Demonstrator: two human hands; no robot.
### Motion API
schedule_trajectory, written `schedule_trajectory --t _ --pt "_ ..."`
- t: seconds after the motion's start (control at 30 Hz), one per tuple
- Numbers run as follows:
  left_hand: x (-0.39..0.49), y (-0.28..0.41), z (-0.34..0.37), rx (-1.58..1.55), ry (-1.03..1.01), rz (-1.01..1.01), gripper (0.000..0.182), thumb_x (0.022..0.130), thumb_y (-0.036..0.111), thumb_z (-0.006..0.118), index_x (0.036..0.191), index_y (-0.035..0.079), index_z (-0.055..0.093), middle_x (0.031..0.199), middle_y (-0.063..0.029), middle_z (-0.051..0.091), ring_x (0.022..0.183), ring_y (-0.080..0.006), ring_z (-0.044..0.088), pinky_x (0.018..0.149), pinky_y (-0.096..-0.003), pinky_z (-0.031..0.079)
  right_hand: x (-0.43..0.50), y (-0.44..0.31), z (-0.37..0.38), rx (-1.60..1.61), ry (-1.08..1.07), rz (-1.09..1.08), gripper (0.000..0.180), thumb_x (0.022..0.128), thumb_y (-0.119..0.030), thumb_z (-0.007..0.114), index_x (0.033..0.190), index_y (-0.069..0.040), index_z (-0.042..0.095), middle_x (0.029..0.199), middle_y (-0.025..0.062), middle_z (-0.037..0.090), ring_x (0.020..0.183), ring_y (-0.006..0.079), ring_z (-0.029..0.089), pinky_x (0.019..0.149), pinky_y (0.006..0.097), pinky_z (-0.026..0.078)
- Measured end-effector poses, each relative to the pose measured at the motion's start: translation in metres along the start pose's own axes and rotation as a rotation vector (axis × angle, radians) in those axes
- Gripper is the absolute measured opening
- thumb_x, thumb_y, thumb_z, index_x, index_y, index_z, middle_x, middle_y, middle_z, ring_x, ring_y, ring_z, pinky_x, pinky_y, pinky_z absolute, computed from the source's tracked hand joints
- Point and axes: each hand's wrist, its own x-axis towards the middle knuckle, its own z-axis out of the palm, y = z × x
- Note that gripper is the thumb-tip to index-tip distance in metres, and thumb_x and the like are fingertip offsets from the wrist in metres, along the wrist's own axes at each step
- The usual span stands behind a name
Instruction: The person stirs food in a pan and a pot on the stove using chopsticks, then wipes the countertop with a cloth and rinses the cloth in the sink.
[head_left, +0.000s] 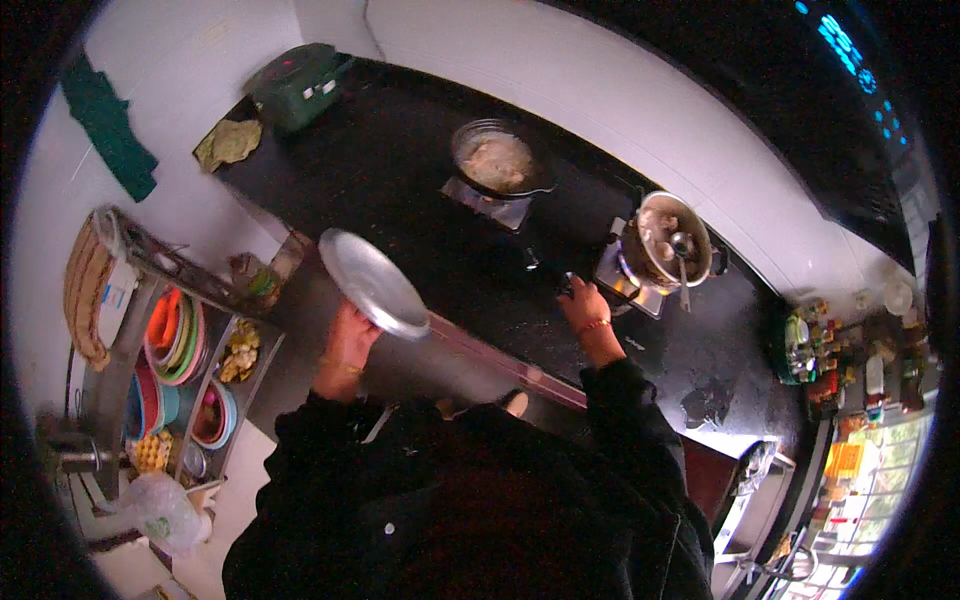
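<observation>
A round metal plate or lid (375, 283) is held tilted by its near edge in my left hand (352, 337), in front of the counter's edge. My right hand (587, 307) is at the control knob (570, 283) of the right burner, its fingers closed around the knob as far as I can see. Over this burner's flame (624, 270) stands a metal pot (651, 264) with pieces of food in liquid and a ladle (683, 262) leaning inside. A dark pan (501, 192) with pale food (496, 162) rests on the left burner (487, 204), where no flame shows.
A dark green container (300, 90) stands at the counter's far left, beside a crumpled cloth or paper (234, 142). Jars and bottles (814, 349) crowd the right end. Left of me, a shelf rack (255, 367) holds coloured plastic baskets (180, 337).
</observation>
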Motion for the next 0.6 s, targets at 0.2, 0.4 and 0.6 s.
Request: schedule_trajectory --t 0.2,0.4,0.6 --pt "0.016 -0.012 0.004 -0.036 -0.252 -0.052 0.051 0.091 0.039 0.043 0.132 0.010 0.034 0.132 -0.0097 0.042 0.120 -0.0259 0.042 0.101 -0.0434 0.036 -0.050 0.002 0.016 0.322 -0.159 -0.114 0.035 0.081 -0.028 0.059 0.103 -0.001 0.059 0.084 0.0146 0.065 0.082 0.0252 0.063 0.073 0.0341 0.049" --pt "0.004 -0.034 0.015 -0.097 -0.354 -0.192 0.051 0.091 0.039 0.043 0.132 0.009 0.035 0.132 -0.0098 0.042 0.119 -0.0260 0.043 0.099 -0.0435 0.037 -0.084 0.001 0.000 0.742 -0.408 -0.136 0.029 0.089 -0.023 0.051 0.105 -0.001 0.062 0.085 0.0061 0.068 0.071 0.0094 0.059 0.069 0.0264 0.046" --pt "-0.014 -0.058 0.029 -0.112 -0.415 -0.323 0.051 0.091 0.039 0.043 0.131 0.009 0.036 0.131 -0.0099 0.043 0.118 -0.0261 0.043 0.098 -0.0435 0.038 -0.116 0.008 -0.045 0.986 -0.416 0.008 0.031 0.091 -0.028 0.049 0.100 -0.002 0.064 0.081 0.0008 0.067 0.052 0.0062 0.041 0.049 0.0223 0.035"
